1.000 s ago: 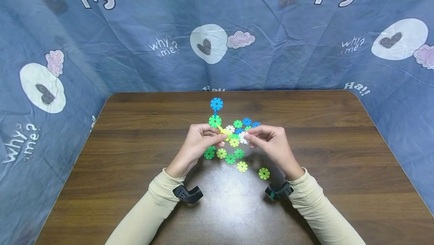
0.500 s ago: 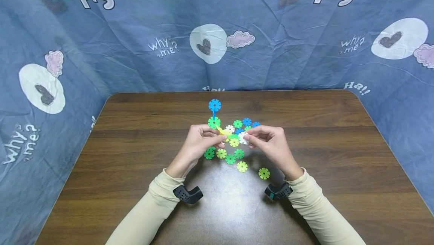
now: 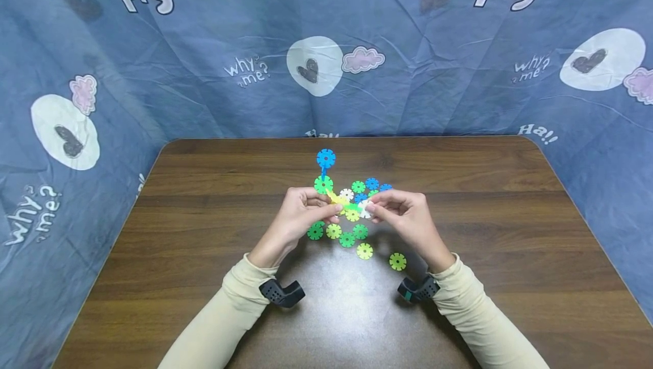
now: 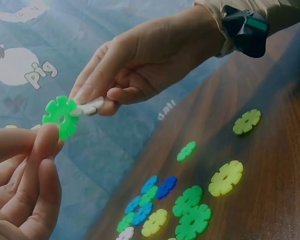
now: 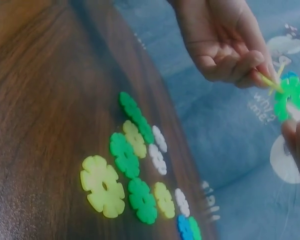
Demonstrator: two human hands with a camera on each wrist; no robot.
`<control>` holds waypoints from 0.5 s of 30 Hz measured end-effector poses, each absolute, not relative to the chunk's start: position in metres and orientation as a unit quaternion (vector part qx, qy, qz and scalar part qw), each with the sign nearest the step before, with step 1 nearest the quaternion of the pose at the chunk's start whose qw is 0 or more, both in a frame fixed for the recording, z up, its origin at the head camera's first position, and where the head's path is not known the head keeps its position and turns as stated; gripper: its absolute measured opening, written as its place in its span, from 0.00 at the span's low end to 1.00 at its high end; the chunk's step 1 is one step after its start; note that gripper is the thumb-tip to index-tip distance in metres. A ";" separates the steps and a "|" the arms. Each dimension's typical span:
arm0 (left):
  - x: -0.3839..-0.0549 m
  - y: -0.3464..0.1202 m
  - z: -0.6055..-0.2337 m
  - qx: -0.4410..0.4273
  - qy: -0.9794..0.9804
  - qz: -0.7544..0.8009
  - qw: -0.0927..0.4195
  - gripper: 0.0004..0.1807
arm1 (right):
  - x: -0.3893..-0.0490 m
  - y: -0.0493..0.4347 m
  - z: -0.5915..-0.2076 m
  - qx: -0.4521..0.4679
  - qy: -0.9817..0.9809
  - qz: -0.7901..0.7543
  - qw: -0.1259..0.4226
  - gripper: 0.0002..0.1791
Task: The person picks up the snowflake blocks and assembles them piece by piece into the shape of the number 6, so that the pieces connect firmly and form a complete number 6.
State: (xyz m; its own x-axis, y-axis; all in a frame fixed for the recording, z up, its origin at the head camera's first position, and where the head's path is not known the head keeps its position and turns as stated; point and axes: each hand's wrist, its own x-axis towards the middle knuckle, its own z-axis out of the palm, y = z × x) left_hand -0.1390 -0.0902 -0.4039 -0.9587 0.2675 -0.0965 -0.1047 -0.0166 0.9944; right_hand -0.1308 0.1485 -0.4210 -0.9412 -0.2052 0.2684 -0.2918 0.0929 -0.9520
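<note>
The left hand [image 3: 300,213] has its fingers pinching a chain of blue, green and yellow notched plastic discs [image 3: 323,184], raised above the brown wood-grain bench [image 3: 204,210]. The right hand [image 3: 410,217] has its fingers pinching a white notched plastic disc [image 4: 94,105], which meets the chain's bright-green end disc [image 4: 54,111]; loose yellow notched discs [image 3: 397,261] lie below.

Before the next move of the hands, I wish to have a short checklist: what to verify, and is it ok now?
1. Left hand holds the chain: ok.
2. Right hand pinches the white disc: ok.
3. White disc meets the green disc: ok, they touch.
4. White disc fully seated in the slot: cannot tell.
5. Blue disc at the far end linked: ok.
6. Spare discs on the table: ok.
</note>
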 end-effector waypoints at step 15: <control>-0.141 -0.093 -0.404 0.067 0.704 0.696 0.125 0.10 | -0.133 0.151 -0.421 0.171 -0.747 0.642 0.008 0.05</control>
State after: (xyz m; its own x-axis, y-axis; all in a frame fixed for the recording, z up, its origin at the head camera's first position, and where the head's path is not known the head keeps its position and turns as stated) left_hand -0.1412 -0.0932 -0.4038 -0.9595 0.2694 -0.0827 -0.0795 0.0231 0.9966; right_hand -0.1325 0.1508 -0.4205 -0.9413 -0.2453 0.2320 -0.2662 0.1168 -0.9568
